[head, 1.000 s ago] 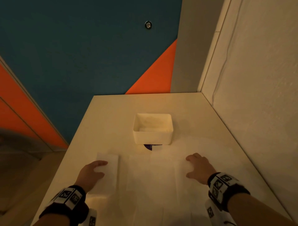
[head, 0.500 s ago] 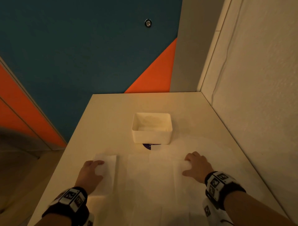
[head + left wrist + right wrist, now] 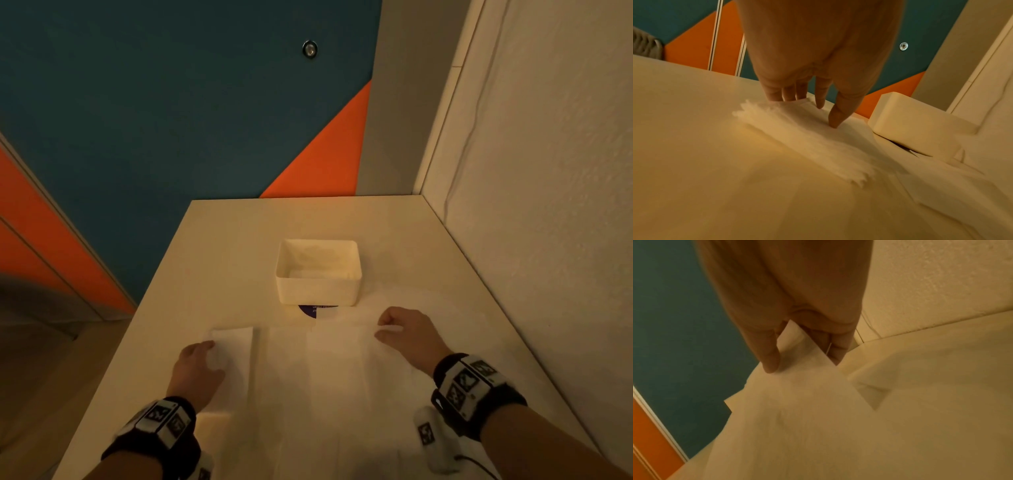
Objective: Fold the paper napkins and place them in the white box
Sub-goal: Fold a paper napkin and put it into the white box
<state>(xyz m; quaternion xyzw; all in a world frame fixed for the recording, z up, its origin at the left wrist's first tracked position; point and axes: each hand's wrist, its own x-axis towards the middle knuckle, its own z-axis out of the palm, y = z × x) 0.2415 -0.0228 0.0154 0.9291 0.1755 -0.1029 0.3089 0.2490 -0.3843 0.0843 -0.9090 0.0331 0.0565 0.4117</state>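
Nearest the person, both forearms reach in over the pale counter [image 3: 222, 246], each wrist wearing a black band with printed square markers. Taking the white box [image 3: 318, 291] as the landmark, everything the hands touch lies on its near side.

The left hand [image 3: 195, 371] rests to the near left of the white box on a folded stack of paper napkins [image 3: 233, 363]. The left wrist view shows its fingers [image 3: 777, 94] reaching down fairly straight onto the far end of the stack and the thumb tip pressing on the top sheet, with nothing gripped. The stack's layered edges are fanned and slightly ragged along the side away from the box.

The right hand [image 3: 407, 332] is to the near right of the white box, over a spread of unfolded napkin sheets [image 3: 335, 394] that covers the counter between the two hands. In the right wrist view its thumb and fingers [image 3: 838, 352] pinch the edge of one sheet [image 3: 797, 386], which is lifted off the surface there.

The white box stands upright with its opening up and pale paper visible inside it. A small dark purple label [image 3: 308, 310] shows at its near base. Beyond the box a teal and orange wall rises from the counter's far edge, with a small round metal fitting [image 3: 310, 49] set in it.
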